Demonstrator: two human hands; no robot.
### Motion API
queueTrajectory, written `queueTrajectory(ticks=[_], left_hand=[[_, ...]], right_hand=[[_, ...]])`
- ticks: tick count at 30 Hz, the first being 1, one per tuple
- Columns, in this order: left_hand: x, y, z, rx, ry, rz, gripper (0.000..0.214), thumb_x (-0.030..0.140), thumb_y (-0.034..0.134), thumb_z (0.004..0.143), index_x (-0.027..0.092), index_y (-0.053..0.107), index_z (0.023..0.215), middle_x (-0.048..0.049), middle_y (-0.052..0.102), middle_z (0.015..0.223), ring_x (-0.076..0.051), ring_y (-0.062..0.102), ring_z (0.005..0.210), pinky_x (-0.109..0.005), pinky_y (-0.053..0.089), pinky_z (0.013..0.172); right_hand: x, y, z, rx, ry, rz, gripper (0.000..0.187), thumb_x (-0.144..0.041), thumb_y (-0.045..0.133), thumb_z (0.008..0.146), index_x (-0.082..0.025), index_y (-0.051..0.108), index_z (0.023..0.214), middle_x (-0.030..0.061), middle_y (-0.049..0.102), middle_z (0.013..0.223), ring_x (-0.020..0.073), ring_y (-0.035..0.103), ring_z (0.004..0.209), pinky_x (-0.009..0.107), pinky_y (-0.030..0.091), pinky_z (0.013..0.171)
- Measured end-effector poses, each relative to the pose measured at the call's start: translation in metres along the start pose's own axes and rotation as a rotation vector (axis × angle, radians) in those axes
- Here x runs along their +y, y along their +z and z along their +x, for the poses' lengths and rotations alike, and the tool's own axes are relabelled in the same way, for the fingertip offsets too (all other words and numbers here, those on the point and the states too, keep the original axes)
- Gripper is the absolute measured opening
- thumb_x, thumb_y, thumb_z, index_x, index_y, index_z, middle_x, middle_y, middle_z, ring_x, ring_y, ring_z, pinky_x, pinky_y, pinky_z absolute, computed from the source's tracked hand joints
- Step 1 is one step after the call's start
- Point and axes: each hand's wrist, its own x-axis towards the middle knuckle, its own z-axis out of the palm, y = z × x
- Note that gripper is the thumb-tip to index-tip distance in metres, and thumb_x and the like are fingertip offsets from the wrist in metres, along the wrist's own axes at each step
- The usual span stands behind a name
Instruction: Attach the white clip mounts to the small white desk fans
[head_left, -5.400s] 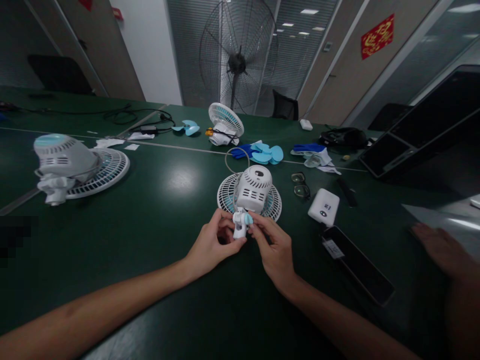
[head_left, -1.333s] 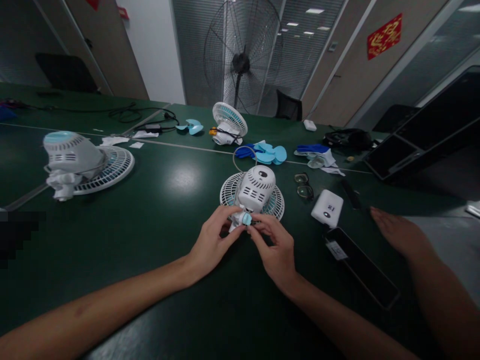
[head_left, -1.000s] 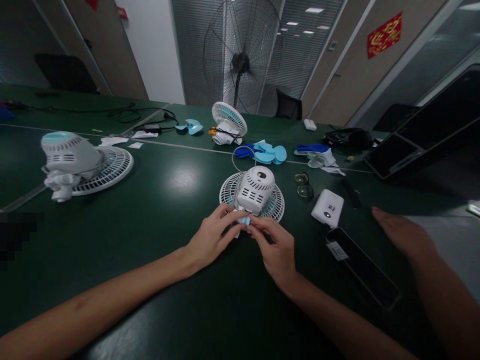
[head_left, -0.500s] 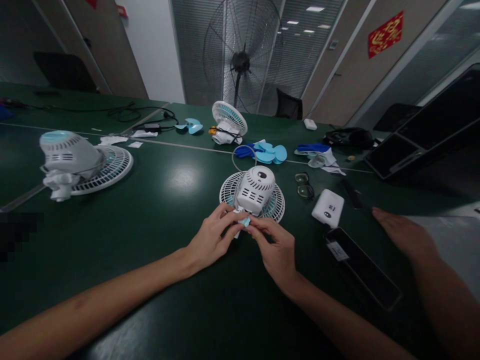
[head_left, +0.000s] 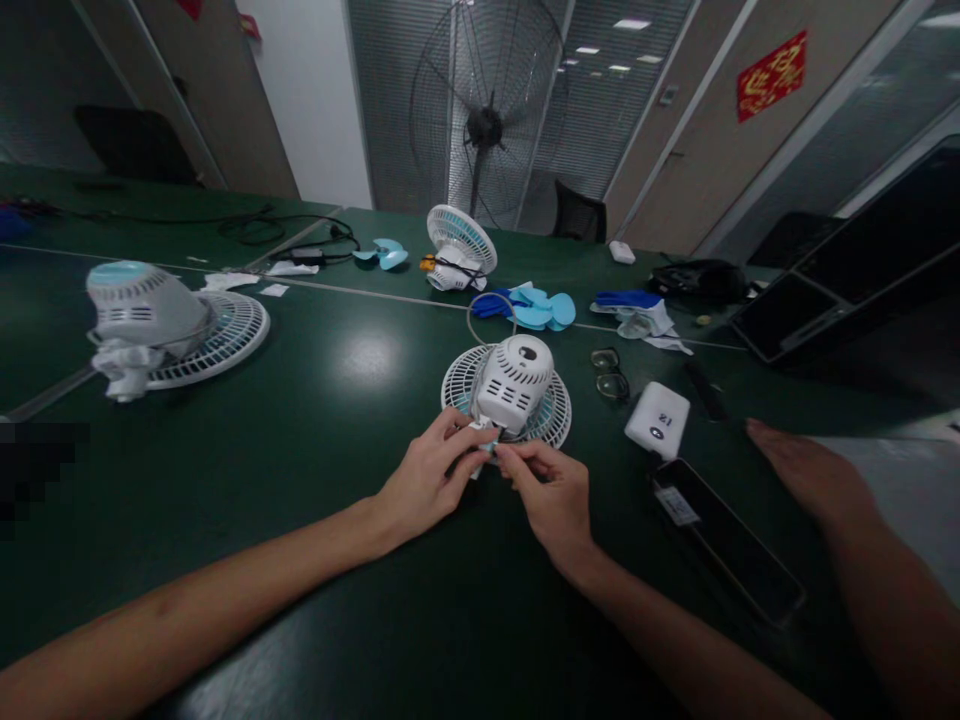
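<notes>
A small white desk fan [head_left: 517, 380] lies grille-down on the table, its motor housing facing up. At its near edge, my left hand [head_left: 427, 475] is closed, fingers and thumb gripping the fan's small white base part. My right hand [head_left: 551, 495] is closed too, thumb and fingertips pinched against a small light-blue piece [head_left: 491, 446] on that part. The fingertips of both hands nearly meet there and cover most of the piece, so its exact shape is hidden. A thin wire loop [head_left: 471, 318] rises behind the housing.
Another fan [head_left: 146, 320] lies to the left; a third [head_left: 459, 245] stands behind. Light-blue blades [head_left: 551, 310], gloves [head_left: 637, 315], glasses [head_left: 609, 375], a white box [head_left: 658, 418] and a black phone-like slab [head_left: 731, 540] lie about. Another person's hand [head_left: 810, 470] rests at right.
My right fingertips have shifted slightly, and less of the light-blue piece shows between the hands. The fan stays in place; the whole view has moved a little.
</notes>
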Motion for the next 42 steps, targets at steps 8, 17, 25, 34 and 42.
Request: queueTrajectory(ticks=[8,17,25,34,42], left_hand=[[0.0,0.0,0.0,0.002,0.001,-0.006,0.028,0.02,0.054,0.105,0.024,0.063,0.132,-0.0075,0.056,0.116,-0.02,0.061,0.105,-0.038,0.057,0.092],[-0.002,0.0,-0.001,0.0,0.004,-0.015,0.029,0.021,0.054,0.106,0.024,0.063,0.133,-0.0077,0.056,0.117,-0.02,0.06,0.105,-0.038,0.056,0.092],[-0.003,-0.001,-0.001,0.011,0.008,-0.023,0.029,0.021,0.054,0.106,0.024,0.063,0.133,-0.007,0.056,0.116,-0.019,0.061,0.105,-0.038,0.055,0.093],[-0.004,0.0,-0.001,0.017,0.013,-0.029,0.028,0.021,0.054,0.106,0.025,0.063,0.133,-0.0068,0.057,0.114,-0.02,0.06,0.104,-0.038,0.055,0.092],[-0.003,0.001,-0.001,0.026,0.011,-0.021,0.027,0.022,0.054,0.105,0.024,0.064,0.131,-0.0075,0.057,0.114,-0.02,0.061,0.104,-0.038,0.055,0.092]], right_hand=[[-0.017,-0.007,0.013,-0.237,0.429,0.375,0.04,-0.051,0.076,0.087,-0.018,0.065,0.068,-0.0025,0.057,0.059,0.0094,0.05,0.051,0.022,0.04,0.047],[-0.021,-0.011,0.016,-0.283,0.457,0.305,0.034,-0.051,0.072,0.09,-0.018,0.067,0.082,-0.0019,0.059,0.068,0.0107,0.053,0.054,0.022,0.043,0.044],[-0.011,-0.031,0.014,-0.18,-0.669,-0.58,0.014,-0.023,0.064,0.101,-0.021,0.07,0.113,0.0064,0.077,0.106,0.018,0.074,0.088,0.03,0.057,0.075],[-0.003,-0.025,0.015,-0.152,-0.658,-0.518,0.016,-0.023,0.061,0.104,-0.022,0.069,0.117,0.0062,0.078,0.105,0.019,0.075,0.093,0.032,0.06,0.08],[-0.004,-0.021,0.015,-0.158,-0.5,-0.376,0.012,-0.028,0.062,0.103,-0.023,0.072,0.099,0.0024,0.075,0.085,0.0165,0.07,0.073,0.03,0.055,0.069]])
